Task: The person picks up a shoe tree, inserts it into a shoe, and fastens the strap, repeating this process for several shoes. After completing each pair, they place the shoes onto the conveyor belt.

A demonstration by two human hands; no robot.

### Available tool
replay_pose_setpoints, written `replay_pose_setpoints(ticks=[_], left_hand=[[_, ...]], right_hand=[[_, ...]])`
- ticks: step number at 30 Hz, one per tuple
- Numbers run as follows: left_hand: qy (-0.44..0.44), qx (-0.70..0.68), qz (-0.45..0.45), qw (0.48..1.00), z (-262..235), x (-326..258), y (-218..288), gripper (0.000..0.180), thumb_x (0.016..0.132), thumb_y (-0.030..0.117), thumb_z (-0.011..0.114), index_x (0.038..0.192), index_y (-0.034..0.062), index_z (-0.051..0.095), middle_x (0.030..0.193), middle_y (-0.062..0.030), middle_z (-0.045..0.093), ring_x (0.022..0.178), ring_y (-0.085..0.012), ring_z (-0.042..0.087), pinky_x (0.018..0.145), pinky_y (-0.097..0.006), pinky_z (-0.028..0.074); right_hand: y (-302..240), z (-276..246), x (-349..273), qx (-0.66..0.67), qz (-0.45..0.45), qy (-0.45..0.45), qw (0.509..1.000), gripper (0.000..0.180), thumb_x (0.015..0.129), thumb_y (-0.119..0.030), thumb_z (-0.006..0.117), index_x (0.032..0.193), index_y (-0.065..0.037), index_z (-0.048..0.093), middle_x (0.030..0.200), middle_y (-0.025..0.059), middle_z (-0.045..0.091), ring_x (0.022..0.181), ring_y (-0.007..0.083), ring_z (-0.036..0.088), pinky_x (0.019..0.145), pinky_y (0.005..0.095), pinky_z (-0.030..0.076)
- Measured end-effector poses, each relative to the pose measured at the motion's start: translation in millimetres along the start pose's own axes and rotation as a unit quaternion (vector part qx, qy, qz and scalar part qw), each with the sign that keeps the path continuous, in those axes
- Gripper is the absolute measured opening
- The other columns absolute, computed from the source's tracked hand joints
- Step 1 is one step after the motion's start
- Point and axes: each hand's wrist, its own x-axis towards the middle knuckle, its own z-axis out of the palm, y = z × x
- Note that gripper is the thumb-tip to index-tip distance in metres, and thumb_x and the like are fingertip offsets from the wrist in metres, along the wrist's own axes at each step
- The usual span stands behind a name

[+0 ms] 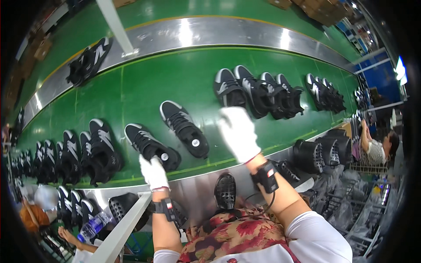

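Here left hand (153, 172) grips sneaker (151, 147) heel near belt (144, 83) edge.

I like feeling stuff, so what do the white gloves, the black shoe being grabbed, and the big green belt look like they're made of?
The left hand and right hand wear white gloves that look like soft knitted cloth, matte. The black shoe under the left hand seems woven fabric with laces and a white, rubbery-looking sole. The green belt looks smooth, slightly shiny, probably rubber or plastic.

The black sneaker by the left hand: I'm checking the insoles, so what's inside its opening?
Inside the black sneaker, a round white tag shows at the heel opening. The gloved left hand touches that heel end and covers its rim; the insole deeper in cannot be seen.
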Motion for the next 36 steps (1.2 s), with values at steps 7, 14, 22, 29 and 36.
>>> replay_pose_setpoints(ticks=[7,14,22,29,36], left_hand=[[0.162,0.135,0.110,0.971,-22.3,31.5,72.0,0.054,0.089,0.015,0.065,0.138,-0.0026,0.050,0.129,-0.0253,0.059,0.122,-0.0415,0.055,0.108,-0.047,0.039],[-0.061,0.203,0.478,0.852,35.3,-80.0,112.9,0.040,0.086,0.022,0.068,0.123,0.0094,0.062,0.111,-0.0127,0.066,0.108,-0.0303,0.060,0.095,-0.047,0.045],[-0.002,0.302,0.443,0.844,16.6,-36.2,88.0,0.031,0.083,0.012,0.063,0.114,0.0117,0.063,0.097,-0.0118,0.062,0.094,-0.0316,0.060,0.079,-0.046,0.046],[-0.132,0.211,0.536,0.807,53.4,-69.1,125.2,0.045,0.083,0.016,0.069,0.126,0.0061,0.060,0.125,-0.0167,0.062,0.120,-0.0355,0.055,0.099,-0.048,0.045],[-0.159,0.188,0.512,0.823,105.5,-50.1,133.1,0.031,0.085,0.020,0.067,0.115,0.0123,0.066,0.105,-0.0095,0.063,0.099,-0.0351,0.057,0.082,-0.047,0.051]], right_hand=[[142.7,-57.2,13.3,-0.213,0.245,-0.108,0.940,0.049,0.086,-0.014,0.062,0.135,-0.012,0.055,0.118,0.0194,0.061,0.102,0.0405,0.063,0.091,0.0487,0.051],[166.9,-40.4,-2.8,-0.086,0.168,-0.178,0.966,0.065,0.087,-0.011,0.057,0.150,-0.019,0.041,0.128,0.0191,0.060,0.111,0.0405,0.061,0.096,0.0458,0.050],[81.9,-13.9,-19.8,-0.022,0.133,-0.225,0.965,0.044,0.095,-0.009,0.041,0.134,-0.020,0.058,0.109,0.0207,0.063,0.097,0.0414,0.065,0.087,0.0487,0.052],[40.9,-15.5,-71.1,0.028,0.158,-0.273,0.949,0.051,0.094,-0.009,0.041,0.143,-0.016,0.048,0.118,0.0241,0.059,0.100,0.0428,0.065,0.090,0.0493,0.052],[50.4,-90.9,-93.8,0.073,0.098,-0.083,0.989,0.041,0.091,-0.012,0.056,0.131,-0.007,0.056,0.119,0.0201,0.063,0.104,0.0398,0.063,0.093,0.0479,0.052]])
